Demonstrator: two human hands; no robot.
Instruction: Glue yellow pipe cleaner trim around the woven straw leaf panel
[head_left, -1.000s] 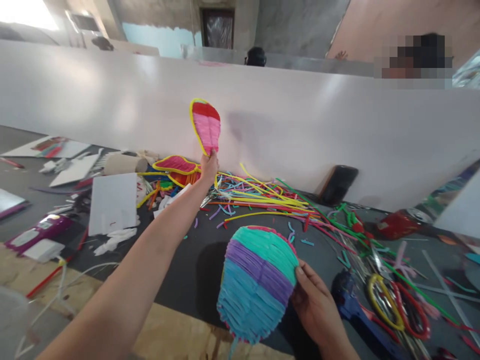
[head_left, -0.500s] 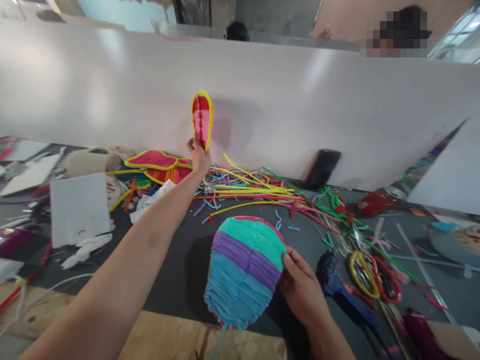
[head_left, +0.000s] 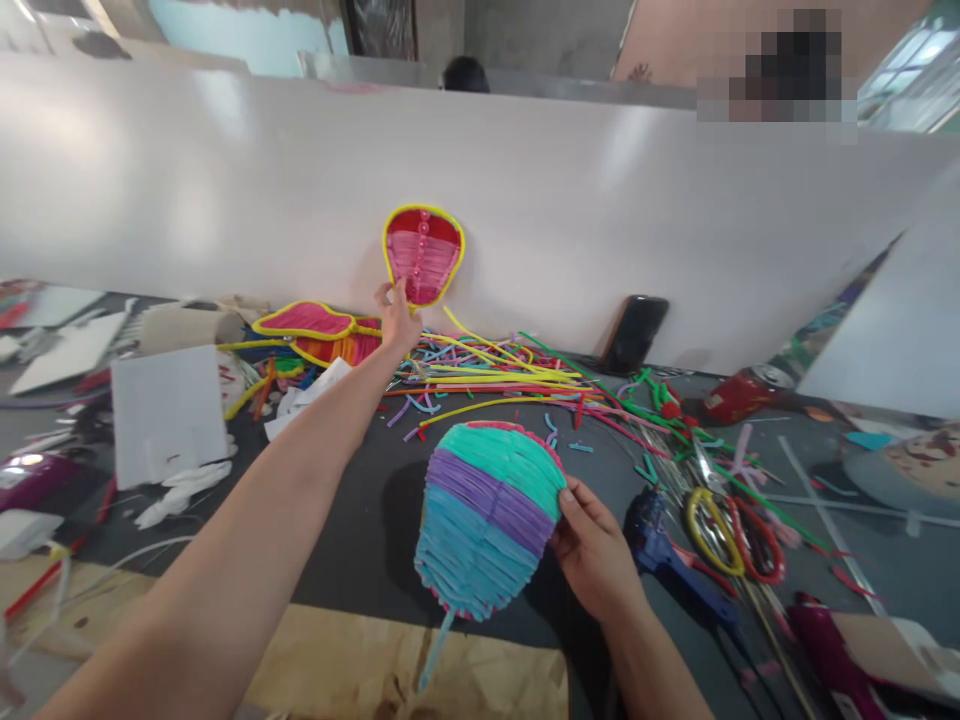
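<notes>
Raised in front of the white panel, my left hand point(head_left: 399, 318) pinches the lower edge of a pink and red pipe-cleaner petal point(head_left: 439, 250). It has a yellow rim and a row of pink beads down its middle. Closer to me, my right hand point(head_left: 592, 545) grips the right edge of a larger pipe-cleaner petal point(head_left: 487, 515). This one is striped teal, purple and blue, with a pinkish-red edge and a short blue stem at the bottom. Behind my left forearm lies a yellow-rimmed pink and orange pipe-cleaner piece point(head_left: 307, 320).
Loose pipe cleaners point(head_left: 510, 378) spread along the white panel point(head_left: 525, 200), where a phone point(head_left: 636, 332) leans. On the right are a blue glue gun point(head_left: 679, 570), scissors point(head_left: 712, 530) and a red can point(head_left: 739, 395). A white card point(head_left: 169, 415) stands left. Two people's heads show beyond the panel.
My left hand has turned the pink petal from nearly edge-on to face me, lowering it slightly. The striped petal has tilted a little, showing more of its stem.
</notes>
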